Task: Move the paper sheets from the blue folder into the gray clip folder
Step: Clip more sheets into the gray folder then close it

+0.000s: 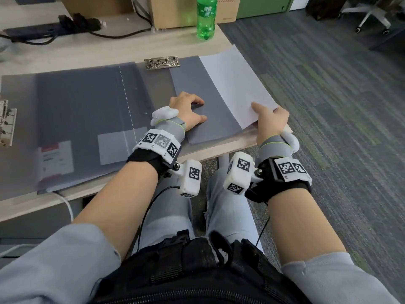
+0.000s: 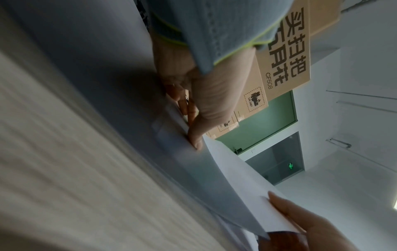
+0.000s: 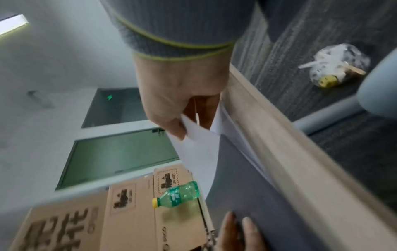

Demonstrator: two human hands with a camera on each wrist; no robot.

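White paper sheets (image 1: pixel 236 84) stick out to the right from under a bluish-grey folder cover (image 1: pixel 203 110) at the desk's right end. My right hand (image 1: pixel 270 119) pinches the sheets' near corner, thumb on top, at the desk corner; the right wrist view shows that hand (image 3: pixel 178 95) holding the sheets (image 3: pixel 197 152). My left hand (image 1: pixel 188 110) presses down on the cover with bent fingers. A metal clip (image 1: pixel 162 62) sits at the far end of a grey board. A darker translucent folder (image 1: pixel 83 119) lies open to the left.
A green bottle (image 1: pixel 206 16) stands at the desk's far edge before cardboard boxes (image 1: pixel 188 9). A power strip (image 1: pixel 54 27) with cables lies at the far left. Another metal clip (image 1: pixel 6 121) shows at the left edge. Carpet lies past the desk's right edge (image 1: pixel 271 137).
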